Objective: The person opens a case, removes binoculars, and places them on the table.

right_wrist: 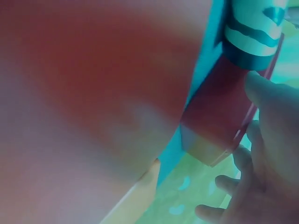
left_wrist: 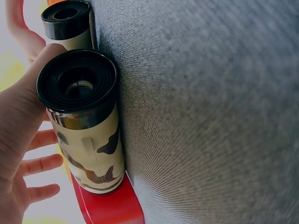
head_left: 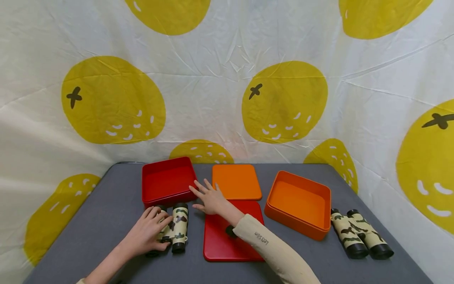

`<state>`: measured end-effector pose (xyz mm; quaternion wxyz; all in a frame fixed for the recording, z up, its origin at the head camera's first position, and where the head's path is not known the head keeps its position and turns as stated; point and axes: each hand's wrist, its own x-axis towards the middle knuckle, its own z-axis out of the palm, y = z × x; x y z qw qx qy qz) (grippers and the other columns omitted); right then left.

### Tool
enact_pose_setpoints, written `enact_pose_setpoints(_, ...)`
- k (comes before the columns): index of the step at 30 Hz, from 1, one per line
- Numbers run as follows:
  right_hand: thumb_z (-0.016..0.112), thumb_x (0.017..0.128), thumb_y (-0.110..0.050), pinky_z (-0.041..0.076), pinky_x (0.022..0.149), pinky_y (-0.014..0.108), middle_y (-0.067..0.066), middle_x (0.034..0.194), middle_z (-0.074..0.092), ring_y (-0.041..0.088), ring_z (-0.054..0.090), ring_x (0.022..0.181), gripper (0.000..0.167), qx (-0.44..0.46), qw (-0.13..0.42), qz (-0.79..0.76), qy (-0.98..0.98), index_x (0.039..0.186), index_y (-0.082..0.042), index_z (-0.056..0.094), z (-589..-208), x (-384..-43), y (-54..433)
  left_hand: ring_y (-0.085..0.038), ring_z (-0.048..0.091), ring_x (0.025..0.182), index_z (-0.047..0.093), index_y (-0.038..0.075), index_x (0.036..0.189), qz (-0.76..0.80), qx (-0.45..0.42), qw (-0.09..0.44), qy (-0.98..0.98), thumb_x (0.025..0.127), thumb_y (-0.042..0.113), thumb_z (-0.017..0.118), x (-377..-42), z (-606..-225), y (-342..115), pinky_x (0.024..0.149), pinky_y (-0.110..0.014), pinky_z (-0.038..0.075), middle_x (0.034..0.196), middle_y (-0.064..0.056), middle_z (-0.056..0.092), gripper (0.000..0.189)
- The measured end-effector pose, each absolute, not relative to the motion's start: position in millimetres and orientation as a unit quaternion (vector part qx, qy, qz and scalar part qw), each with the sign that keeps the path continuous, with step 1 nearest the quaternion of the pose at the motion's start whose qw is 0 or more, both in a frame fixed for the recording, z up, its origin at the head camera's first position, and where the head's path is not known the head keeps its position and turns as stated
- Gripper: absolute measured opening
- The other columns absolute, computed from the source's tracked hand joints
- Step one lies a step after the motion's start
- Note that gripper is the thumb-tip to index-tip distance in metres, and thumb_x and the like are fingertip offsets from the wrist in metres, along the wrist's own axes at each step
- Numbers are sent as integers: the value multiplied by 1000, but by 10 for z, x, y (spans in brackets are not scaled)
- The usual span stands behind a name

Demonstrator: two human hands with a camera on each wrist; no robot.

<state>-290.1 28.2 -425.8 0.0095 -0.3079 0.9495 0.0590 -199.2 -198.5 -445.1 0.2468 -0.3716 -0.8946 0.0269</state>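
Note:
Camouflage binoculars (head_left: 180,225) lie on the grey table at left, in front of a red box (head_left: 168,177). My left hand (head_left: 152,230) is over their left barrel; in the left wrist view the thumb lies across that barrel (left_wrist: 91,149) and the other fingers (left_wrist: 42,164) stretch out loosely beside it. Right of them, my right hand (head_left: 211,199) hovers with spread fingers above the far left corner of a red lid (head_left: 227,248), near the red box. In the right wrist view its fingers point past the box (right_wrist: 219,107). A small dark object (head_left: 230,231) on the red lid is partly hidden by the sleeve.
An orange lid (head_left: 237,182) lies behind the red lid. Farther right stands an open orange box (head_left: 298,201), with a second pair of camouflage binoculars (head_left: 360,232) beside it near the table's right edge. A white cloth (head_left: 205,106) with yellow fruit shapes hangs behind the table.

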Motion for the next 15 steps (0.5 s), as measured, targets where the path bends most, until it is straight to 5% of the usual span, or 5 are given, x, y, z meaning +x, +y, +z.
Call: enact_pose_setpoints(15,36,89,-53,20,108,52,-7,152,4,23,5,140,64,-300,62,-4,952,143,-32,9,-4256,-2926,284,-20,43,85,64,14,104,37,-369,246,-895,55,56,73,-1955,-4449,-1995,79,-42,37,90,-2,58,65)
